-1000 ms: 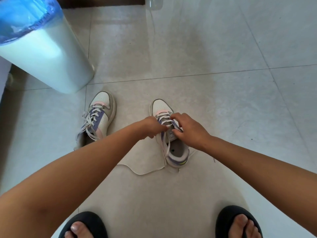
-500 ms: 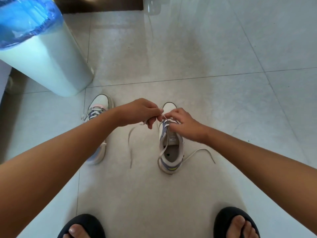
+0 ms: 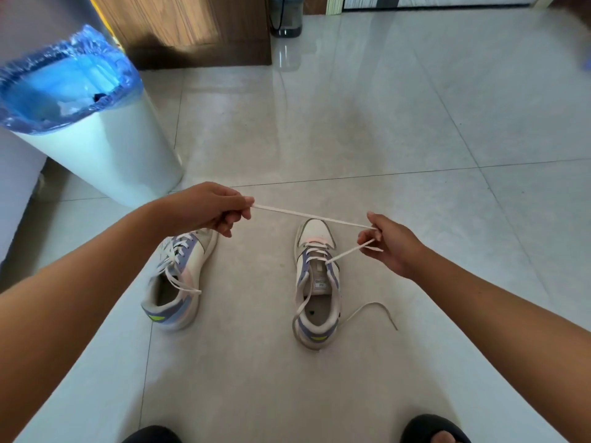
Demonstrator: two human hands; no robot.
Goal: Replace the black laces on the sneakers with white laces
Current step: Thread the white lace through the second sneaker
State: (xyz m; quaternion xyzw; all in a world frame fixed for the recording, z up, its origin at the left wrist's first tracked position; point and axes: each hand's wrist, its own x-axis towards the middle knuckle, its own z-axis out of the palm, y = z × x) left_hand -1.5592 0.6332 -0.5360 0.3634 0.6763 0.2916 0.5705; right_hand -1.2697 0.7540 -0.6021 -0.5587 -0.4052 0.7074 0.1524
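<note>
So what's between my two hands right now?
In the head view, a taut white lace spans from the left hand to the right hand, over the right sneaker's toe.

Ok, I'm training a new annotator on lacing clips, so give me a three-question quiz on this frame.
1. True or false: the left hand and right hand stretch one white lace between them.
2. Which sneaker does that lace run down into: A) left sneaker, B) right sneaker?
3. What lines the white bin?

Key: 1 true. 2 B. 3 A blue plastic bag.
</note>
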